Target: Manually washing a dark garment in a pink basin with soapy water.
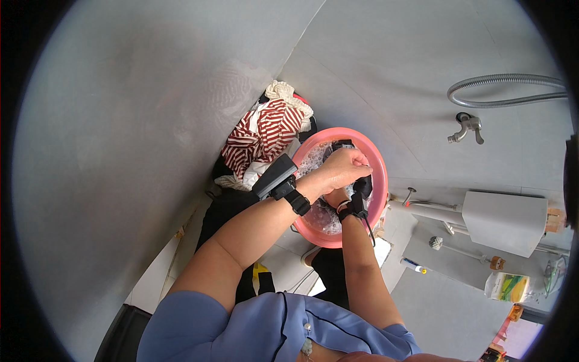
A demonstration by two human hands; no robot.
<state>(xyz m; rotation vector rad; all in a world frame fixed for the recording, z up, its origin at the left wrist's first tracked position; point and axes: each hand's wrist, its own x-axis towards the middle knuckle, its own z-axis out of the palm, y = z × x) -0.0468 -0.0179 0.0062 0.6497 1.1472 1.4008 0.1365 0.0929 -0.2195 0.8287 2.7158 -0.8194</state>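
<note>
A pink plastic basin (381, 156) holds soapy water with white suds (312, 160) and a dark wet garment (363, 186). My left hand (346, 168) is over the basin, its fingers curled in on the garment, which shows on both sides of the fist. Lower down, my right hand (336, 197) reaches into the basin beneath the left one. Its fingers are hidden by the left hand and the basin's contents. Each wrist carries a black strapped device; the left one (277, 176) is the bulkier.
Against the wall corner beside the basin lies a clothes pile with a red-and-white striped garment (267, 131). A metal tap (466, 129) and a flexible metal hose (497, 83) are on the right wall. Below them are a white cistern (504, 221), a round-headed brush (436, 243) and a white tube (413, 265).
</note>
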